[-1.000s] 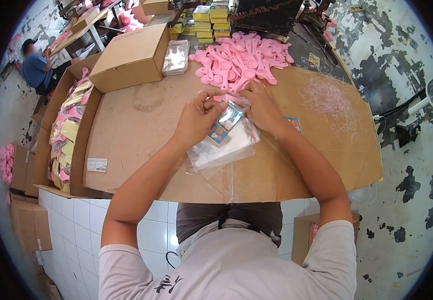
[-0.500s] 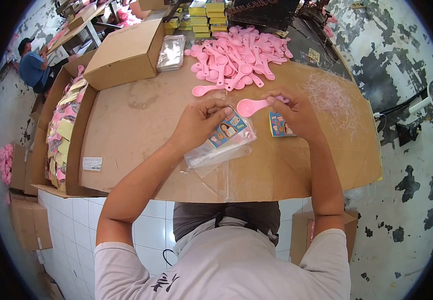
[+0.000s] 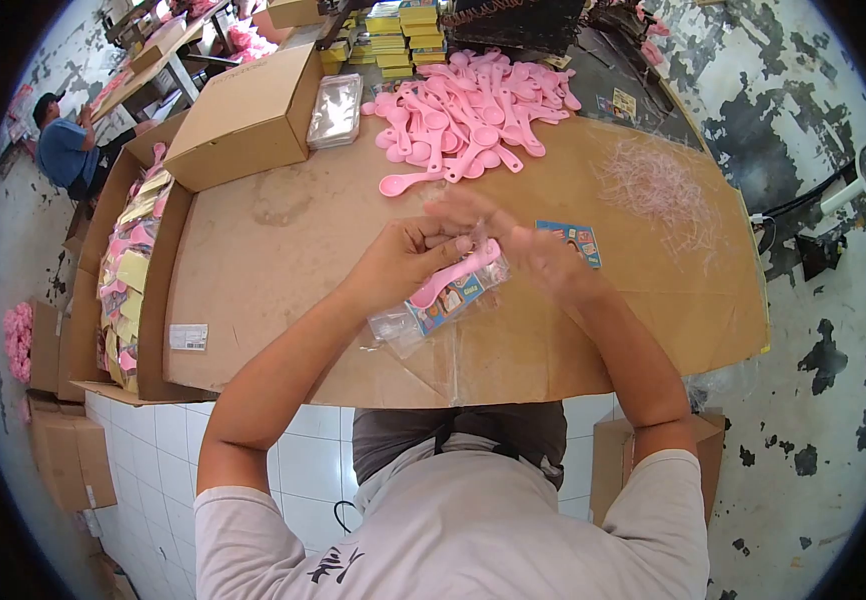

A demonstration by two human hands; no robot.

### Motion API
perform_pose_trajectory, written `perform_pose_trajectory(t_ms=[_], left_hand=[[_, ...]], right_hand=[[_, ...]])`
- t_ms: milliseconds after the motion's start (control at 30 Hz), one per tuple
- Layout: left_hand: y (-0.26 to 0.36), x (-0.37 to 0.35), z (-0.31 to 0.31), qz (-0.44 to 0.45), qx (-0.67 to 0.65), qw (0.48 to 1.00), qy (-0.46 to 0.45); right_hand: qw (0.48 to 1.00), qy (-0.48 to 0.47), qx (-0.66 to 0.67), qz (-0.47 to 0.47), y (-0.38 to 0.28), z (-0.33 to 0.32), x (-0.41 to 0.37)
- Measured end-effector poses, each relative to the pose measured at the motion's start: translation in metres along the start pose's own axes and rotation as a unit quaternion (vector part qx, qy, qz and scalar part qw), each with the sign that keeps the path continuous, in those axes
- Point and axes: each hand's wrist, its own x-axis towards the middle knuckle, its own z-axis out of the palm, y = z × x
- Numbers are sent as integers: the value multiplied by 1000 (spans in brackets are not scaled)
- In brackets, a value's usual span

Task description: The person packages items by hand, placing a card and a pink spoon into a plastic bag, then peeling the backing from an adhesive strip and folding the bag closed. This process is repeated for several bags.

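My left hand (image 3: 415, 256) is closed, its thumb and fingers pinching the top of a clear plastic bag (image 3: 400, 328). A blue printed card (image 3: 450, 308) shows through the bag, and a pink measuring spoon (image 3: 456, 272) lies slanted over the card, handle up toward my fingers. My right hand (image 3: 543, 255) is smeared by motion just right of the bag's top, its fingers stretched out to the left with no object visible in them. Partly behind it, a stack of blue printed cards (image 3: 577, 240) rests on the cardboard sheet (image 3: 593, 340).
A heap of pink spoons (image 3: 473, 110) lies at the back. To its left are clear bags (image 3: 337, 110) and a closed carton (image 3: 243, 115). An open box (image 3: 178, 240) of packed pieces stands left; plastic strands (image 3: 658, 195) lie right. A person (image 3: 65, 150) is far left.
The pink spoon has gone from my right hand to the bag held by my left, over the card. My right hand has moved left and let go of the spoon.
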Motion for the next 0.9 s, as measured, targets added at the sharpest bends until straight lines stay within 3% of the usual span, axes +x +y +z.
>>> perform_pose_trajectory(t_ms=[67, 167, 267, 367, 467, 567, 667, 800, 867, 900], left_hand=[[1, -1, 0, -3, -40, 999, -9], [3, -4, 0, -15, -70, 997, -28], [5, -5, -1, -4, -26, 997, -74], [7, -6, 1, -6, -73, 992, -104], [19, -8, 4, 20, -64, 996, -60], [14, -3, 6, 116, -21, 993, 25], [17, -11, 8, 167, 83, 982, 10], [24, -18, 23, 156, 109, 982, -16], [19, -15, 29, 163, 128, 978, 2], [16, -16, 28, 160, 179, 971, 0]], right_hand=[[997, -14, 19, -74, -11, -9, 5], [948, 53, -313, -22, -31, -14, -5], [917, -19, -399, -16, -42, 0, -4], [874, -1, -477, -90, -54, 6, 2], [841, 44, -522, -135, -71, 14, 5], [736, 98, -620, -254, -88, 36, 11], [727, 99, -651, -194, -89, 38, 3], [811, 179, -553, -69, -88, 43, 5], [834, 180, -520, -40, -82, 43, 6], [811, 139, -566, -53, -77, 37, 4]])
